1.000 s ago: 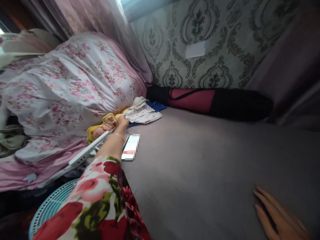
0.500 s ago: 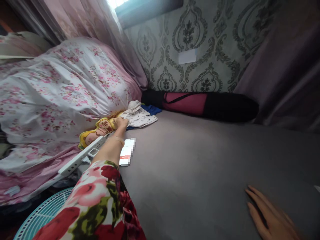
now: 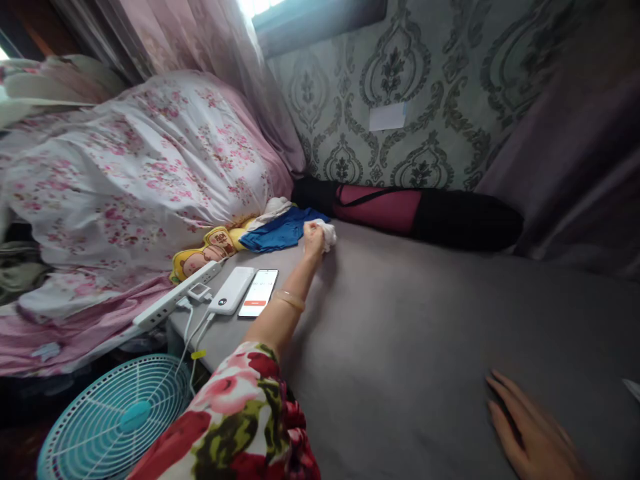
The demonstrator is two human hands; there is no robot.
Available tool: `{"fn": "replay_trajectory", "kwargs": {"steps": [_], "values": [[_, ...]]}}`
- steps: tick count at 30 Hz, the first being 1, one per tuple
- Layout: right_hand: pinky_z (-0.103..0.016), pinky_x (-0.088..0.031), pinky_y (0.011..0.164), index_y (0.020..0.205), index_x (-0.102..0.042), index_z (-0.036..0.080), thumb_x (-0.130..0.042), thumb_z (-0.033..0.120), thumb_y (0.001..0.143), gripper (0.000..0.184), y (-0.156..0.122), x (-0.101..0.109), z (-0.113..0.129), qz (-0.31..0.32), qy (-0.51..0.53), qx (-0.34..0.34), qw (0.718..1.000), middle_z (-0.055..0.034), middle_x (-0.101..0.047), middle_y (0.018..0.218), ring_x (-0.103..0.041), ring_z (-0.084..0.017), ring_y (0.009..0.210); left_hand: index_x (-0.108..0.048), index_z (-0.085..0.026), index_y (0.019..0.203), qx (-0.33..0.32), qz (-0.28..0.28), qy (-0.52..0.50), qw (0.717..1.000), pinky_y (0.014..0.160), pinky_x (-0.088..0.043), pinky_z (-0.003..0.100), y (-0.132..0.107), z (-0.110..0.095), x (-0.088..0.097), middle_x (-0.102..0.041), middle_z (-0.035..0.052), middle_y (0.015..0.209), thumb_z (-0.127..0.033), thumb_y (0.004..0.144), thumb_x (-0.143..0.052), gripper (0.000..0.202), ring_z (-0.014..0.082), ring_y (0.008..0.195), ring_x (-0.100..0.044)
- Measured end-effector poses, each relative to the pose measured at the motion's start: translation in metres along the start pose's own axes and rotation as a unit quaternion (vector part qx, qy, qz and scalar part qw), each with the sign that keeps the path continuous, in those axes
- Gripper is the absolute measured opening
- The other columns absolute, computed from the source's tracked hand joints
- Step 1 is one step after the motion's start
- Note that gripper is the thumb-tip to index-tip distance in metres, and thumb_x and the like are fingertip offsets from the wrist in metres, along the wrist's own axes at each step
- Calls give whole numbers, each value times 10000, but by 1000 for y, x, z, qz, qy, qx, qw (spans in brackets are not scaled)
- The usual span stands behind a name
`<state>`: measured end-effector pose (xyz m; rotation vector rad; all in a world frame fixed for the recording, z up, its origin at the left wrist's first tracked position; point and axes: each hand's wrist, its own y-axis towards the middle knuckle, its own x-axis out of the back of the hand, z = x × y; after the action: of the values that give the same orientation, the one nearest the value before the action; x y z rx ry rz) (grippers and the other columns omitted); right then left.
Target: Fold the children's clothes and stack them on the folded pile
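- I read the left hand (image 3: 314,239) as curled into a fist, with a bunched white cloth (image 3: 329,235) gripped in it; the fingertips are hidden from me.
- The white cloth sits at the far part of the grey sheet (image 3: 400,320), just beside the blue cloth (image 3: 277,230) and near the long bag (image 3: 380,207).
- Right hand (image 3: 537,430): fingers loosely extended, thumb spread away, no object visible in it. Slight blur; I cannot tell whether it presses on the sheet.
- Handling judgement: I would keep the grip firm on the bunch and lift it clear of the blue cloth, so the two do not drag together.
- Second judgement: I would keep the forearm high over the phone (image 3: 259,293), since the sleeve could knock it or the power bank (image 3: 233,291) beside it. The cable (image 3: 203,328) at the sheet's edge looks easy to snag.
- Containers: the long bag, black with a maroon middle, is the only one I make out. It lies along the wall; its contents are hidden.
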<state>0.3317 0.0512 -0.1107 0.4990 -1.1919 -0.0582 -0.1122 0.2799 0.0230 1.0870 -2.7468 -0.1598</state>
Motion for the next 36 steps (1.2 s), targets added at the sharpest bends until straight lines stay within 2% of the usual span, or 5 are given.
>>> {"fn": "replay_trajectory", "kwargs": {"steps": [7,17,22,27,36], "values": [[-509,-510,932,1079,-670,151,-385,411,889,430,20,18,23,14,27,-14,999,-164,-644,1206,-627,-323,1088,-435,-212,918,90,215,-262,936,478,-374,179,-108,-17,-35,-474,-71,587,-238,812,-524,141,80,464,-472],[-402,-516,904,1070,-611,210,-524,375,880,266,99,53,131,-22,276,-85,957,-78,-688,1082,-655,-226,987,-497,-175,868,109,367,-330,863,482,-391,168,-192,-66,-21,-526,-46,638,-211,775,-628,164,63,496,-508],[-367,-520,815,985,-595,193,-609,399,829,259,111,40,156,-81,291,-83,950,-80,-680,966,-648,-215,873,-485,-186,881,44,400,-306,863,472,-372,156,-212,-89,-4,-509,-54,634,-258,844,-614,152,49,484,-485],[-314,-494,733,914,-648,194,-489,341,899,216,114,45,141,-74,292,-61,952,-68,-697,885,-647,-198,798,-477,-200,878,-80,399,-237,882,462,-333,160,-206,-96,12,-473,-62,624,-322,877,-601,175,50,488,-433],[-260,-479,593,991,-677,228,-602,504,832,327,90,170,118,-60,334,-166,926,-30,-688,826,-628,-183,720,-581,-186,983,-222,459,-138,849,584,-402,184,-204,-98,25,-583,-1,846,-200,825,-605,160,81,674,-507]]}}
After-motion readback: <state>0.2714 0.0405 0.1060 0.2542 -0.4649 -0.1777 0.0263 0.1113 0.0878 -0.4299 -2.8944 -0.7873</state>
